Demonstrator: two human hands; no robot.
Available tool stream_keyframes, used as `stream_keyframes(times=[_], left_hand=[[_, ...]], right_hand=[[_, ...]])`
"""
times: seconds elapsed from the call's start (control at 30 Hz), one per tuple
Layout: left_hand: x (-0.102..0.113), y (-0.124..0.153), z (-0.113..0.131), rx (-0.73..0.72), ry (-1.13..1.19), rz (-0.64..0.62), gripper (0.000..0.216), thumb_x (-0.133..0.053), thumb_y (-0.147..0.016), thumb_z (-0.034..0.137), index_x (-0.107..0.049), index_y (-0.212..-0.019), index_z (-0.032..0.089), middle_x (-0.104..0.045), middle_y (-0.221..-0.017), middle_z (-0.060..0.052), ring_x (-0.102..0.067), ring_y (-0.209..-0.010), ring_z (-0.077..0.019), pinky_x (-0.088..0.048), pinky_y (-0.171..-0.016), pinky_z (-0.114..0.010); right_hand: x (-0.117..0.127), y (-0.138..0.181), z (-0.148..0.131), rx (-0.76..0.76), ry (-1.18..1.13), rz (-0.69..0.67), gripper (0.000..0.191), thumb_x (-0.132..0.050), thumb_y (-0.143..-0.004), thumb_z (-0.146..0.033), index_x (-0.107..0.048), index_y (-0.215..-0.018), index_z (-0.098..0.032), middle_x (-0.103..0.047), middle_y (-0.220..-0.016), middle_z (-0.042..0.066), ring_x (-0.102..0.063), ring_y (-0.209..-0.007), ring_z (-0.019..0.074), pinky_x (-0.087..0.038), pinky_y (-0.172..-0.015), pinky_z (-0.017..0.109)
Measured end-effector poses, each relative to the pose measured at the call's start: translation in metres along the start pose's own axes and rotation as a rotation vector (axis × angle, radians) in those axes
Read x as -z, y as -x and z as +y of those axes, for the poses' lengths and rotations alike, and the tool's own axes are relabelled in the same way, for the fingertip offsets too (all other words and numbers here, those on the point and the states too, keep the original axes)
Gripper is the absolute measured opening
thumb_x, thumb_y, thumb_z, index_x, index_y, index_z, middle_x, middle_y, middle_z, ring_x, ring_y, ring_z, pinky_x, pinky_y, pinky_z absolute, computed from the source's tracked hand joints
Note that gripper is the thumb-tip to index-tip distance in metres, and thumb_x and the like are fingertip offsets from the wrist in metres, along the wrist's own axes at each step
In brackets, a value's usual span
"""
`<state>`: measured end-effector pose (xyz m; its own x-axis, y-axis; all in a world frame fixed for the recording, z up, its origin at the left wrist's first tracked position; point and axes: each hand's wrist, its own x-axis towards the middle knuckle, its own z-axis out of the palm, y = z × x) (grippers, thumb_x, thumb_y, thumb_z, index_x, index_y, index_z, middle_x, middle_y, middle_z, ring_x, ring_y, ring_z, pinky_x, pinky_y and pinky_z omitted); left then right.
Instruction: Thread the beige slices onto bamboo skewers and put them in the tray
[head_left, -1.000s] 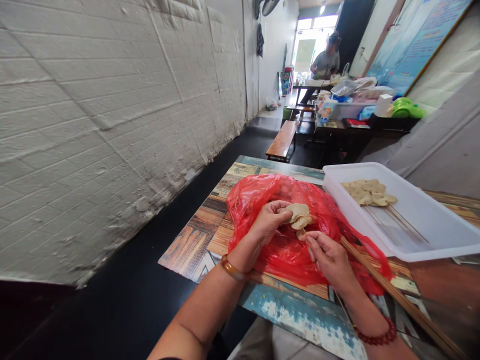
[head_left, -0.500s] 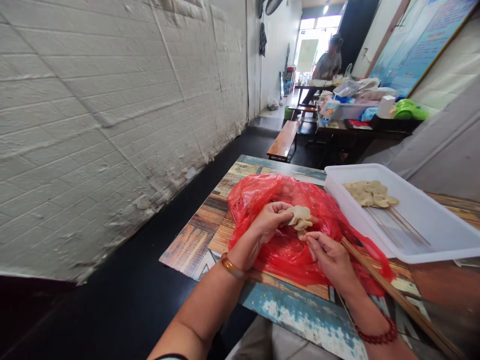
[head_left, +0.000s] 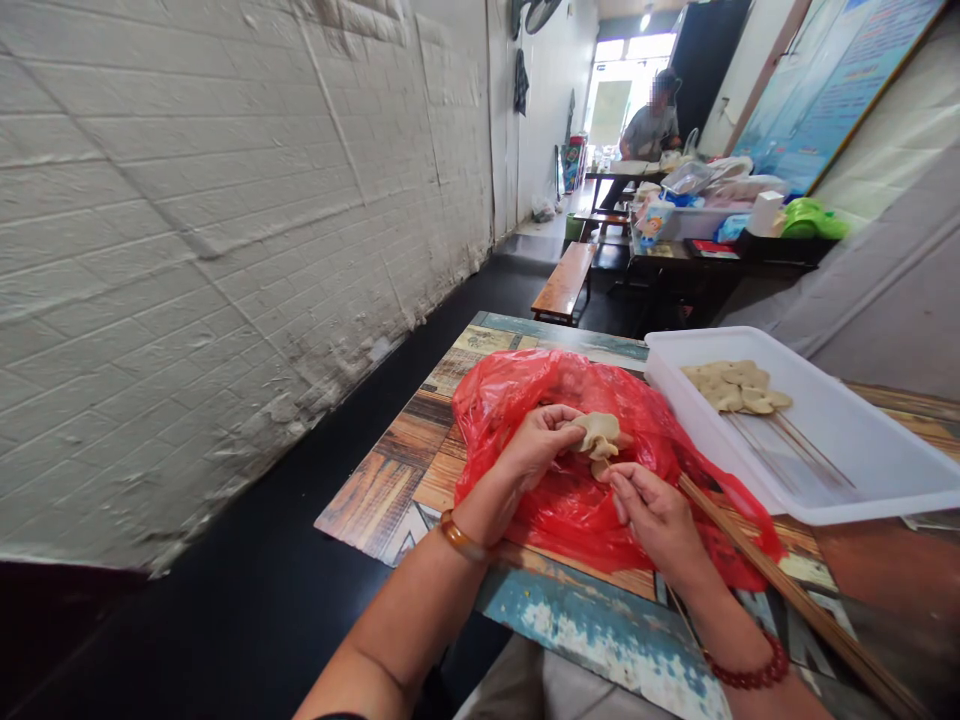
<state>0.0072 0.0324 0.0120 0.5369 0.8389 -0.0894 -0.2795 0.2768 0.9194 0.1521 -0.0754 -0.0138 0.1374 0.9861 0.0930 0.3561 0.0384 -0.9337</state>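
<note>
My left hand [head_left: 538, 440] is closed on a small stack of pale beige food slices [head_left: 598, 432], held over a red plastic bag [head_left: 570, 400] on the table. Just below the slices, my right hand [head_left: 651, 510] pinches a thin bamboo skewer, its tip pushed into the lowest slice; most of the stick is hidden by the fingers. A bundle of loose bamboo skewers [head_left: 787, 590] lies to the right of my right hand, running toward the table's near right corner.
A white plastic tray [head_left: 847, 470] at the right holds several finished skewers of slices [head_left: 739, 386]. The patterned wooden table [head_left: 405, 460] stands beside a white brick wall. Farther back are a bench [head_left: 566, 280], cluttered tables and a seated person [head_left: 651, 122].
My hands have drawn closer together, and the slices have slid nearer to my right fingers on the skewer. The view has shifted slightly.
</note>
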Motion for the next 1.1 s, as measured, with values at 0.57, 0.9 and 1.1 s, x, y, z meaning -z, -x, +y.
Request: stream_keyframes(times=[0.57, 0.9, 1.1], left_hand=[[-0.0027, -0.0001, 0.0033, 0.002, 0.01, 0.096, 0.03, -0.076, -0.057, 0.033, -0.064, -0.075, 0.011, -0.06, -0.063, 0.001, -0.048, -0.051, -0.0057, -0.03, -0.05, -0.019], [-0.0014, -0.0015, 0.0021, -0.009, 0.03, 0.097, 0.031, -0.078, -0.055, 0.034, -0.064, -0.072, 0.012, -0.056, -0.059, 0.002, -0.044, -0.048, -0.0047, -0.026, -0.047, -0.019], [-0.0018, -0.0019, 0.0016, 0.016, 0.031, 0.084, 0.034, -0.078, -0.055, 0.037, -0.064, -0.072, 0.012, -0.056, -0.06, 0.002, -0.042, -0.049, -0.0046, -0.025, -0.047, -0.019]], right_hand=[[-0.0003, -0.0001, -0.0019, 0.015, 0.009, -0.014, 0.032, -0.042, -0.091, -0.045, -0.058, -0.091, -0.017, -0.044, -0.052, -0.006, -0.041, -0.044, 0.0098, -0.032, -0.046, 0.022], [0.0019, 0.0011, -0.0068, -0.013, -0.014, -0.014, 0.038, -0.043, -0.09, -0.047, -0.062, -0.101, -0.016, -0.042, -0.052, -0.006, -0.039, -0.041, 0.0094, -0.031, -0.041, 0.022], [0.0018, 0.0, -0.0037, -0.001, -0.031, -0.01, 0.036, -0.044, -0.09, -0.047, -0.063, -0.099, -0.017, -0.043, -0.052, -0.006, -0.04, -0.041, 0.0093, -0.032, -0.041, 0.021]])
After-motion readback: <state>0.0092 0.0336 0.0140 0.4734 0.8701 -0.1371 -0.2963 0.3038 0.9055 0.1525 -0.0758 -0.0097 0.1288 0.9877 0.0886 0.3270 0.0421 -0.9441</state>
